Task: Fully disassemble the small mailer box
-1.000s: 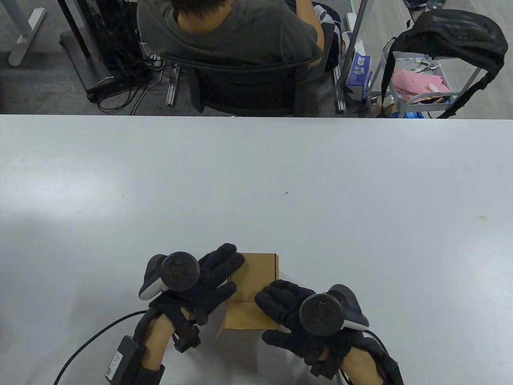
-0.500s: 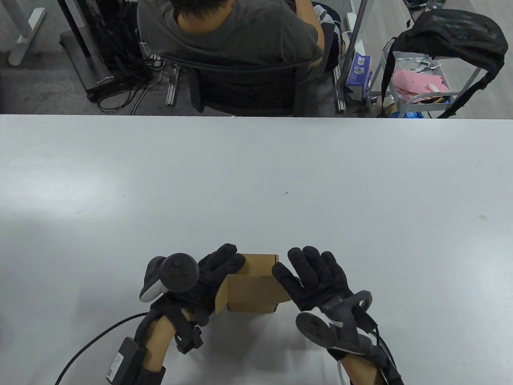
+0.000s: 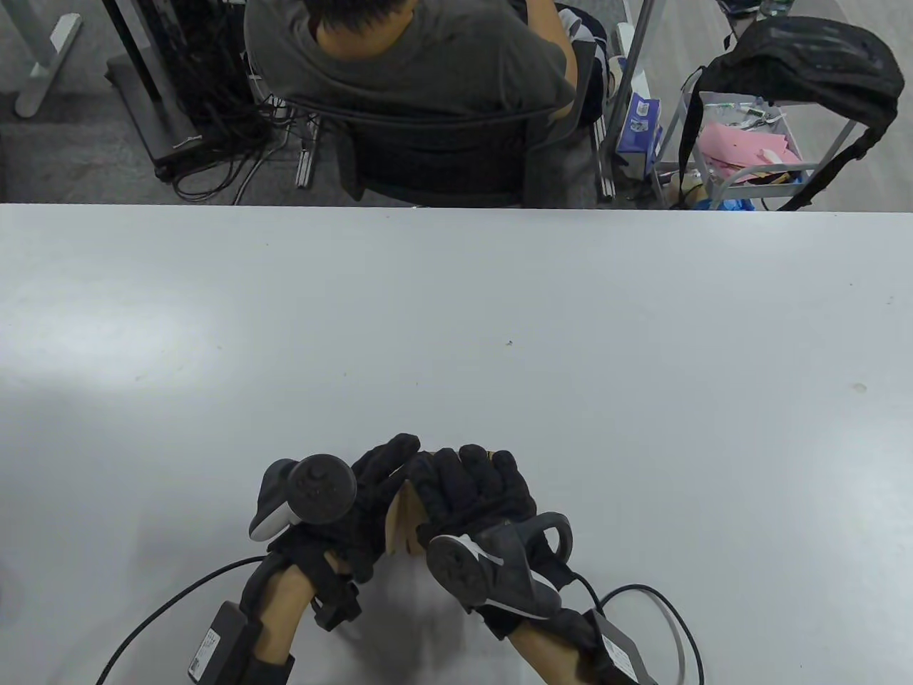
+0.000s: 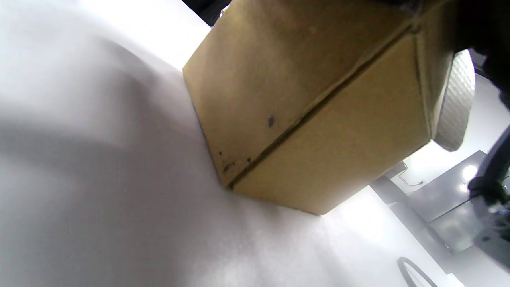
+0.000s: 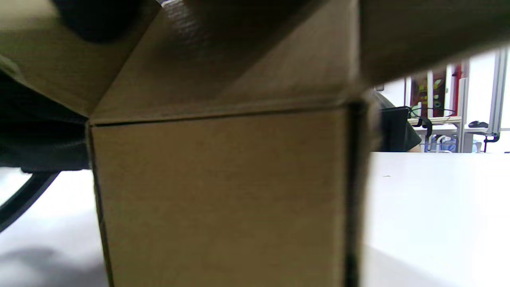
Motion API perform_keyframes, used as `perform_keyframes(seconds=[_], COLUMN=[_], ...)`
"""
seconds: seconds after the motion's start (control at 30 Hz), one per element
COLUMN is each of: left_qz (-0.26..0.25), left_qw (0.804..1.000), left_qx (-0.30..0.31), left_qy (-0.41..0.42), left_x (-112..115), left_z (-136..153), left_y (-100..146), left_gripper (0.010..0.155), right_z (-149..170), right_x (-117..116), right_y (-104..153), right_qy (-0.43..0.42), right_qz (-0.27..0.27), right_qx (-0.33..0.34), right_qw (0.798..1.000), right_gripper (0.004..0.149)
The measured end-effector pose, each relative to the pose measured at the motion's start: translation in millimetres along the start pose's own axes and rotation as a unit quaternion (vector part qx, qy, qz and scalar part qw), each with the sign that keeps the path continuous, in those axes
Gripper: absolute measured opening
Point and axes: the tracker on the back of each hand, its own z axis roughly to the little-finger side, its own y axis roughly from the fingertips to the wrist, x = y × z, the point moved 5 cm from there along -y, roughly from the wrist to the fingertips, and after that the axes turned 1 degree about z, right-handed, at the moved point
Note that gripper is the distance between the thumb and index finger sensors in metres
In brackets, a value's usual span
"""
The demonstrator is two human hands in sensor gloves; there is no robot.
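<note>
Currently the small mailer box [image 3: 401, 524] sits near the front edge of the counter [image 3: 570, 342], almost wholly covered by my two hands in the table view. My left hand [image 3: 356, 503] lies against its left side, fingers spread along the cardboard, bracing rather than clenched. My right hand [image 3: 478, 492] is draped over the top from the right, fingers curled over the far edge, grasping the box. The left wrist view shows the box tipped up on one lower edge, with a seam running across its underside. I judge this an early step: getting purchase on the lid or a flap. Next move calls for finding a free flap edge and prying without crushing the walls.
</note>
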Motion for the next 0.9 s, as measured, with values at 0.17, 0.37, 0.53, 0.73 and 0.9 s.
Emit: perform_keyframes(seconds=[0.17, 0.37, 0.53, 0.73, 0.9], left_qz=[-0.002, -0.003, 0.012, 0.022, 0.015], left_qw=[1.0, 1.0, 1.0, 0.998, 0.994], left_qx=[0.0, 0.011, 0.013, -0.042, -0.084], left_qy=[-0.018, -0.004, 0.002, 0.033, 0.066], left_x=[-1.6, -4.7, 0.5, 8.9, 14.9], left_z=[0.2, 6.8, 5.2, 10.9, 12.1], left_y=[0.3, 0.7, 1.9, 0.3, -1.8], left_gripper=[0.065, 0.065, 0.075, 0.09, 0.092], right_z=[3.6, 3.2, 5.0, 10.5, 13.0], right_x=[3.6, 25.7, 49.9, 71.1, 84.1], right_y=[1.9, 8.3, 5.3, -14.9, -39.1], right_qy=[-0.002, 0.001, 0.007, 0.009, 0.019], right_qz=[0.107, 0.172, 0.219, 0.224, 0.222], right_qx=[-0.029, -0.033, -0.038, -0.044, -0.039], right_qw=[0.994, 0.985, 0.975, 0.973, 0.974], right_gripper=[0.09, 0.087, 0.087, 0.087, 0.087])
